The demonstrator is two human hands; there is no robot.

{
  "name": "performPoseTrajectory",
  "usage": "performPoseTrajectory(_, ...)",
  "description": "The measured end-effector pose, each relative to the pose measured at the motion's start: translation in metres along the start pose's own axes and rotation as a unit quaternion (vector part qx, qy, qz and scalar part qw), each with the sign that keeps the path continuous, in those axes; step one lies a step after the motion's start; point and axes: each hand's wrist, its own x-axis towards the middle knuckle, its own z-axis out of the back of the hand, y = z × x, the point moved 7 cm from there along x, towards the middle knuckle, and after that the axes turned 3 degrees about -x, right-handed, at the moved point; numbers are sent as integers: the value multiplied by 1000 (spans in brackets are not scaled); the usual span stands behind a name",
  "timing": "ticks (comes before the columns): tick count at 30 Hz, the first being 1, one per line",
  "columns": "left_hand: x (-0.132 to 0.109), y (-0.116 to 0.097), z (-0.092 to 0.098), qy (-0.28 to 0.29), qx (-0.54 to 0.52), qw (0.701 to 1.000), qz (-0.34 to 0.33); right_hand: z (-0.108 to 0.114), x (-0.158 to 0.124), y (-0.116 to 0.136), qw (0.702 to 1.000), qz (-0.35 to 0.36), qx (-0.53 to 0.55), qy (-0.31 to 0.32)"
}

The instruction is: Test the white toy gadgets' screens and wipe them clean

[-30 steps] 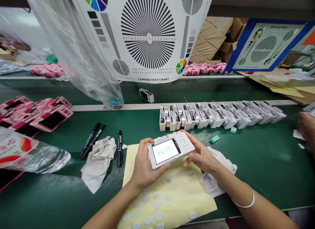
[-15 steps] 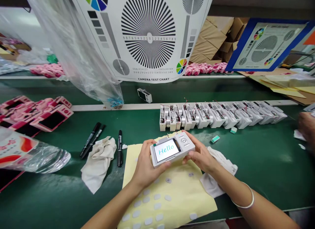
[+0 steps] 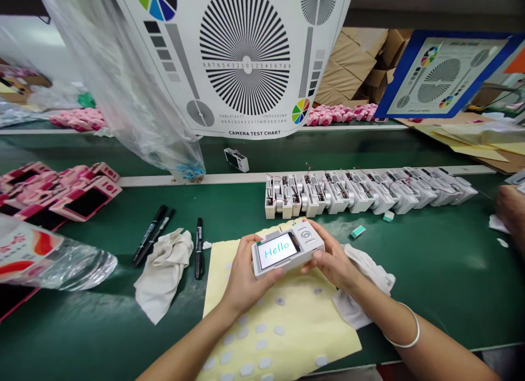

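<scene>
A white toy camera (image 3: 287, 248) is held between my two hands, tilted with its lit screen facing up and reading "Hello". My left hand (image 3: 246, 277) grips its left end, thumb along the lower edge. At the button end, my right hand (image 3: 331, 258) is closed on the camera, thumb at the lower corner. Below them lies a yellow sheet (image 3: 303, 332) dotted with pale oval stickers. A white cloth (image 3: 367, 277) is partly under my right forearm.
Behind my hands runs a row of open white camera bodies (image 3: 356, 192). Markers (image 3: 199, 250), a crumpled cloth (image 3: 164, 271), a plastic bottle (image 3: 53, 255) and pink cameras (image 3: 88, 198) lie left. A camera test chart (image 3: 246, 69) hangs ahead. Another person's hand (image 3: 511, 211) is far right.
The hands and the white camera keep almost the same pose. The whole view has shifted very slightly; the screen still reads "Hello".
</scene>
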Motion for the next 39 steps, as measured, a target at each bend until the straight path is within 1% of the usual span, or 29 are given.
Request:
performPoseTrajectory(2, 1, 2, 0, 3, -8, 1000, 16, 0, 1, 1, 1000, -1, -4, -7)
performPoseTrajectory(4, 1, 4, 1, 4, -10, 1000, 18, 0, 1, 2, 1000, -3, -4, -5)
performPoseTrajectory(7, 3, 2, 4, -3, 1, 1000, -9, -2, 1, 3, 1000, -4, 4, 11)
performPoseTrajectory(9, 3, -5, 9, -19, 27, 998, -55, -4, 0, 3, 1000, -6, 5, 31)
performPoseTrajectory(12, -2, -22, 16, -58, 87, 982, -158, -10, -1, 2, 997, -8, 8, 80)
performPoseTrajectory(14, -9, -35, 19, -91, 129, 960, -232, -13, -1, 1, 994, -18, 9, 111)
performPoseTrajectory(17, -21, -49, 19, -134, 176, 919, -325, -15, -1, -1, 992, -35, -8, 124)
performPoseTrajectory(19, -26, -54, 17, -144, 195, 903, -355, -14, 0, -2, 992, -36, -22, 122)
performPoseTrajectory(21, -28, -56, 16, -147, 206, 897, -362, -13, 0, -2, 991, -31, -24, 125)
performPoseTrajectory(24, -27, -56, 18, -147, 198, 902, -353, -12, 0, -2, 990, -32, -18, 135)
performPoseTrajectory(26, -22, -52, 20, -135, 172, 922, -320, -11, 0, -1, 991, -36, -14, 132)
performPoseTrajectory(29, -11, -38, 21, -92, 109, 965, -218, -7, 2, 2, 994, -28, -9, 104)
performPoseTrajectory(31, -6, -26, 19, -62, 62, 985, -151, -5, 2, 4, 996, -19, -9, 83)
performPoseTrajectory(34, -1, -14, 15, -34, 11, 996, -83, -3, 2, 4, 998, -15, -3, 66)
performPoseTrajectory(39, 1, -3, 9, -13, -38, 999, -9, -2, 3, 4, 999, -12, 0, 47)
